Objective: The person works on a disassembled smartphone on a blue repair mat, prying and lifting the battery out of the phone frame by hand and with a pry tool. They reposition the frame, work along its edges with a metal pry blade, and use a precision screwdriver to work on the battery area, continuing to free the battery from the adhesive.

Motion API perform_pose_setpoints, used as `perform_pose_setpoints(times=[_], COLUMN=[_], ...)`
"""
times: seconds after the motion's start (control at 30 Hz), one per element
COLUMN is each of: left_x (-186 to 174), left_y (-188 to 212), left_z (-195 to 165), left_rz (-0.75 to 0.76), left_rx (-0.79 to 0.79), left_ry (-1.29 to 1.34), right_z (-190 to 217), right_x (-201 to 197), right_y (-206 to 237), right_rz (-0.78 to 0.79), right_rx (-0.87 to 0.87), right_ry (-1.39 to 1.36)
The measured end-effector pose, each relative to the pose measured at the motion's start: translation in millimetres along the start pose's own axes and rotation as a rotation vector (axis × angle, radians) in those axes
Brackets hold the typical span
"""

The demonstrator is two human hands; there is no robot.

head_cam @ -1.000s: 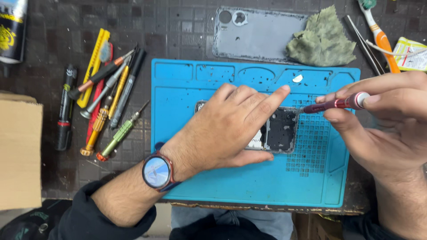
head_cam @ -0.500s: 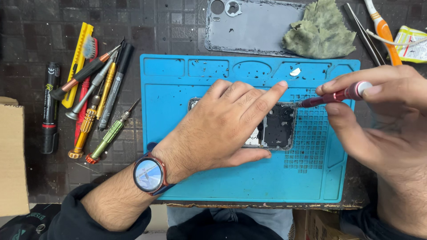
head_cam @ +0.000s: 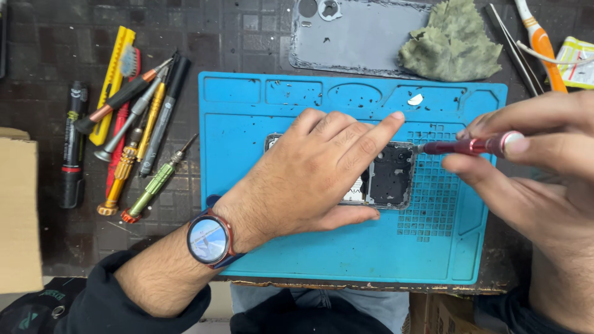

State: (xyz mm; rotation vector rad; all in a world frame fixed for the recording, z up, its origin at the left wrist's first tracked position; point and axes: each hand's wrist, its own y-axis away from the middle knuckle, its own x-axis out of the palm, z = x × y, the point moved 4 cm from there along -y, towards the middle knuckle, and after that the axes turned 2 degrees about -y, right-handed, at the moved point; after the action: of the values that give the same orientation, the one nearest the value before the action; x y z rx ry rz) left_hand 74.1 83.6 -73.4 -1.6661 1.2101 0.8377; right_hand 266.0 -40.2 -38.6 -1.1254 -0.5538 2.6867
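Your left hand [head_cam: 309,173] lies flat, fingers spread, pinning the opened phone [head_cam: 390,176] on the blue repair mat [head_cam: 260,247], while your right hand [head_cam: 526,167] pinches a red screwdriver [head_cam: 461,146] at the phone's upper right edge.

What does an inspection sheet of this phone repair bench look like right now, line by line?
Surface: dark tiled bench with a blue mat.
Job's things: opened phone on the mat; red screwdriver at its edge.
Clutter: tools left of the mat; phone back cover, green cloth, tweezers behind it.
Grippers: left hand presses on the phone; right hand holds the screwdriver.
Cables: nothing seen.
Surroundings: cardboard box at left.
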Motion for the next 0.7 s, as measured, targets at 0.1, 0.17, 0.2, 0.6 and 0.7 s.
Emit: perform_pose_setpoints(times=[0.1,0.17,0.2,0.6,0.7], left_x=[-0.6,-0.5,-0.3,0.3,0.8], left_y=[-1.2,-1.5,-1.0,-1.2,-0.8], left_z=[0.3,0.2,-0.4,1.0,1.4], left_rz=[-0.002,0.0,0.003,0.006,0.009], left_rx=[0.005,0.009,0.011,0.005,0.009], left_ry=[0.001,-0.003,-0.013,0.021,0.015], right_z=[0.4,1.0,1.8,2.5,3.9], right_x=[1.7,2.7,3.5,3.2,3.5], right_y=[0.3,1.0,1.8,-1.8,-3.4], right_rz=[-0.004,-0.03,-0.051,-0.05,-0.046], right_rx=[0.042,0.105,0.133,0.042,0.056], right_ry=[-0.031,-0.081,-0.11,-0.077,-0.086])
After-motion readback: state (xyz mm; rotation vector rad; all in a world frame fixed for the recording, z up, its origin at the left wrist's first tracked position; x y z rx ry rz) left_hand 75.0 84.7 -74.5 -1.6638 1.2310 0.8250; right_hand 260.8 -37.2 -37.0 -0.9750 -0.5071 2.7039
